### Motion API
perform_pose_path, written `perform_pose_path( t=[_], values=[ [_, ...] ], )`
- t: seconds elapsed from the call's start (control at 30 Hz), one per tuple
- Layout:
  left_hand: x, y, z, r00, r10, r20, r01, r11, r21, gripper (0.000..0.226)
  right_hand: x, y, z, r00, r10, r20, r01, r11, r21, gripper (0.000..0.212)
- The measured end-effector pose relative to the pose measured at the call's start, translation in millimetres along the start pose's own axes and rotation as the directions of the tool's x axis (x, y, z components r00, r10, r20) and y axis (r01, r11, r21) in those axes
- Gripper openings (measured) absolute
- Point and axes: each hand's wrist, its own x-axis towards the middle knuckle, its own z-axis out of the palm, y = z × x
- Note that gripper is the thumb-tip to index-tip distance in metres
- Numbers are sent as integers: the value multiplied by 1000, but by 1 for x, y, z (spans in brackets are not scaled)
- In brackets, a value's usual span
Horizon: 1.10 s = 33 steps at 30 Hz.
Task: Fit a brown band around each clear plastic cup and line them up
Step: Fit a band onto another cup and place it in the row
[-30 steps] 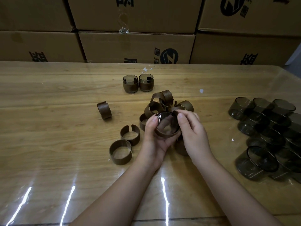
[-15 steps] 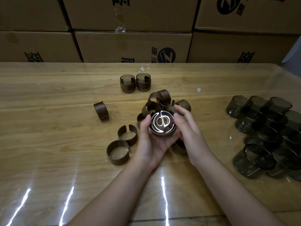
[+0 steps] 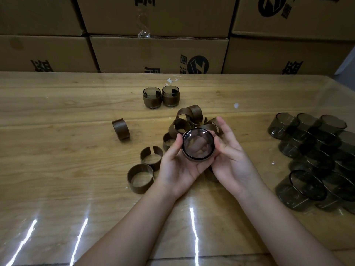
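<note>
Both hands hold one clear smoky cup (image 3: 197, 144) above the table, its round end turned toward me, with a brown band's edge showing around its lower rim. My left hand (image 3: 177, 166) cups it from the left and below; my right hand (image 3: 230, 156) grips it from the right. Two banded cups (image 3: 161, 96) stand side by side farther back. Behind the hands lies a pile of loose brown bands (image 3: 189, 120). Bare cups (image 3: 315, 156) are heaped at the right.
Three loose bands lie left of the hands: one on edge (image 3: 121, 129), a split one (image 3: 151, 157) and a closed-looking one (image 3: 140, 178). Stacked cardboard boxes (image 3: 157, 54) wall off the far table edge. The wooden table (image 3: 57, 169) has a glossy cover.
The cup has turned in my hands so the bright glare on its face is gone; both hands stayed in about the same place.
</note>
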Motion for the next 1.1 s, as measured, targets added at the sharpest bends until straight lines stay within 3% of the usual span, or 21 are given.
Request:
perform_pose_path(
  t=[0.27, 0.33, 0.43, 0.5, 0.57, 0.63, 0.7, 0.8, 0.83, 0.97, 1.1],
  values=[
    [-2, 4, 0, 999, -12, -45, 13, 1000, 26, 52, -3, 4, 3, 999, -18, 43, 13, 995, 103, 49],
    [-2, 4, 2, 995, 16, -95, -8, 997, 82, 52, -5, 4, 6, 998, -37, 45, 36, 999, 26, 49],
    [-2, 3, 9, 981, 79, -176, -51, 986, 159, 61, -8, 5, 7, 994, -107, 38, 114, 949, -294, 47],
    [-5, 6, 15, 969, 128, -210, -66, 958, 278, 73, -12, 4, 8, 984, -168, 62, 175, 835, -521, 45],
    [-6, 9, 19, 950, 177, -258, -27, 866, 498, 91, -15, 1, 9, 951, -265, 159, 290, 590, -754, 53],
    [-6, 11, 25, 930, 252, -269, -26, 773, 633, 78, -16, 0, 6, 914, -313, 260, 361, 331, -872, 57],
    [-5, 11, 26, 902, 307, -303, -25, 739, 673, 63, -14, 0, 2, 908, -309, 283, 368, 263, -892, 55],
    [-5, 11, 23, 859, 382, -340, -35, 707, 706, 65, -12, 0, -4, 918, -284, 276, 357, 289, -888, 46],
    [-5, 12, 20, 849, 406, -337, -59, 707, 705, 61, -12, 1, -6, 927, -270, 258, 344, 346, -873, 43],
    [-2, 12, 14, 854, 432, -292, -125, 713, 690, 37, -6, 2, -5, 982, -179, 58, 172, 728, -663, 43],
    [-4, 10, 13, 866, 460, -196, -175, 646, 743, 36, -8, 1, -2, 998, -57, 23, 61, 854, -516, 31]
  ],
)
